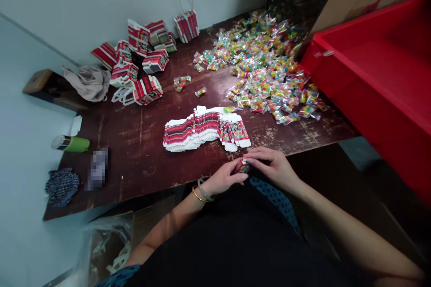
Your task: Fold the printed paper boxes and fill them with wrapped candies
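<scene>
Head view: left hand (pixel 220 180) grip closed round small box (pixel 242 167), by bench (pixel 148 166) near edge; right hand (pixel 278 170) touches top, pinch unclear. Risk: over-squeezing may crease card; loosening may drop it.

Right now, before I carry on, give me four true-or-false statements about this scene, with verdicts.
1. The left hand holds a small red patterned cardboard box. True.
2. A green cylindrical bottle is among the candies. False: the green cylindrical bottle is at the table's left end.
3. The large red plastic bin is right of the clear-wrapped colourful candies. True.
4. The long row of red-and-white cartons is inside the bin. False: that row lies on the table.
</scene>
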{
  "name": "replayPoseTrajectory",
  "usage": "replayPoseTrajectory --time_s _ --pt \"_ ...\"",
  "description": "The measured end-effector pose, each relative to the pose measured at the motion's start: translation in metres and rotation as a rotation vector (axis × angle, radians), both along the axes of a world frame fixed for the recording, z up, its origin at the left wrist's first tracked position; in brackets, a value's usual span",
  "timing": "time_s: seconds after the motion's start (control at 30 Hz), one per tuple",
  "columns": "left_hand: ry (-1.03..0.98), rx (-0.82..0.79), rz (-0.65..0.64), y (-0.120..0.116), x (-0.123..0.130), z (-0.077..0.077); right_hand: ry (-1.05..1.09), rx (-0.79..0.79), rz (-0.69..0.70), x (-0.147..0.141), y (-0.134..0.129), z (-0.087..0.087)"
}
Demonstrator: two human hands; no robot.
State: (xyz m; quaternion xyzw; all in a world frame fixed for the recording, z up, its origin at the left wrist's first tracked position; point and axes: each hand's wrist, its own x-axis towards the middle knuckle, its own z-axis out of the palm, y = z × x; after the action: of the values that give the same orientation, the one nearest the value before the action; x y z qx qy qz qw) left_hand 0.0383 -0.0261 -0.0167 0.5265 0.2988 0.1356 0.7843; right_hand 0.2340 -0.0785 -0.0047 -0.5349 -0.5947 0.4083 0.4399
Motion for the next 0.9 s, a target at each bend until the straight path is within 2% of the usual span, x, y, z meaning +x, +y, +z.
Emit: replayPoseTrajectory --time_s 0.07,0.13,0.23,0.3,0.37,0.47,0.53,0.6,0.63,0.73,0.77,0.83,0.9 --pt "0.029 -0.038 -0.015 -0.002 -0.004 0.001 -0.044 0.067 0.028 -0.006 -0.002 -0.008" --pt "0.016 -0.140 -0.012 -0.007 -0.003 0.000 -0.096 0.120 0.041 -0.013 -0.006 -0.015" --pt "-0.022 -0.225 0.025 -0.014 0.005 -0.003 -0.108 0.089 0.001 -0.012 -0.014 -0.016" --pt "-0.021 -0.186 0.030 -0.013 0.010 -0.003 -0.094 0.031 -0.037 0.012 -0.021 -0.011" --pt "0.008 -0.084 0.010 -0.007 0.009 -0.001 -0.146 -0.014 -0.123 0.052 -0.029 -0.006" --pt "0.071 -0.005 0.025 0.004 0.001 0.005 -0.386 -0.043 -0.174 0.108 -0.039 -0.001" --pt "0.120 -0.035 0.069 0.008 -0.002 0.008 -0.533 -0.036 -0.116 0.113 -0.043 0.004" --pt "0.174 -0.045 0.146 0.013 0.000 0.008 -0.581 0.003 -0.079 0.089 -0.030 0.004" --pt "0.195 -0.054 0.150 0.015 0.004 0.007 -0.577 0.060 -0.061 0.073 -0.015 -0.001" --pt "0.271 -0.088 0.175 0.022 0.014 0.005 -0.690 0.228 0.106 0.035 0.047 -0.031" --pt "0.289 -0.092 0.201 0.024 0.014 0.004 -0.772 0.215 0.145 0.030 0.066 -0.043" --pt "0.345 -0.121 0.171 0.028 0.008 0.002 -0.880 0.172 0.191 0.027 0.090 -0.058" --pt "0.398 -0.157 0.193 0.032 0.000 -0.002 -0.904 0.160 0.204 0.033 0.095 -0.062"
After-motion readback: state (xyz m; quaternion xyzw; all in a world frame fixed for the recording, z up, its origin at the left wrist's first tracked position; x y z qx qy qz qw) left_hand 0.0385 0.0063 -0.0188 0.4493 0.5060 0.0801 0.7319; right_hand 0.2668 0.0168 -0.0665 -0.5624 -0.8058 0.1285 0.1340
